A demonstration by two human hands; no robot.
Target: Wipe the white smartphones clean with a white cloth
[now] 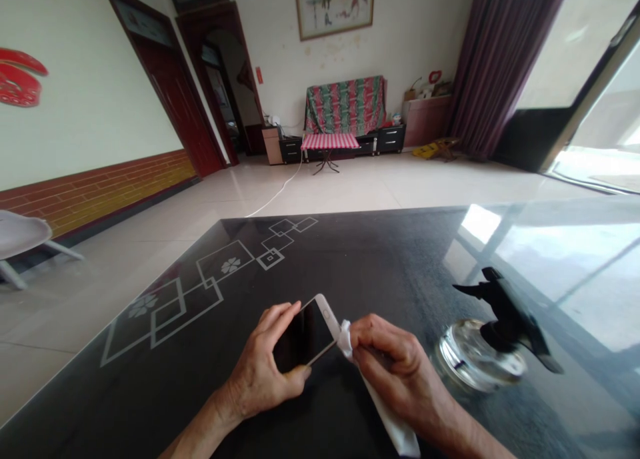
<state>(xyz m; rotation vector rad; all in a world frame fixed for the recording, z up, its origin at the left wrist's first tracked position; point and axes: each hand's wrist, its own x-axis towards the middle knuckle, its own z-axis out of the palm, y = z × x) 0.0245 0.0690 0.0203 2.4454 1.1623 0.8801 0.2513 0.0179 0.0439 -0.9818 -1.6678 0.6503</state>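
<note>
A white-framed smartphone (307,334) with a dark screen is tilted above the black tabletop. My left hand (265,362) grips it by its long edges, thumb on the near side and fingers on the far side. In my right hand (393,359) a white cloth (387,412) is pinched; a bunched tip of it sticks out past the fingers, against or very close to the phone's right end. The cloth's rest hangs below the palm. Right of that hand stands a clear spray bottle (480,356) with a black trigger head.
The glossy black table (350,259) has grey square and flower patterns at its left and reflects the window at right. Beyond it are a small table with a striped cloth (330,141), a low black cabinet (390,139) and, at left, a pale chair (25,236).
</note>
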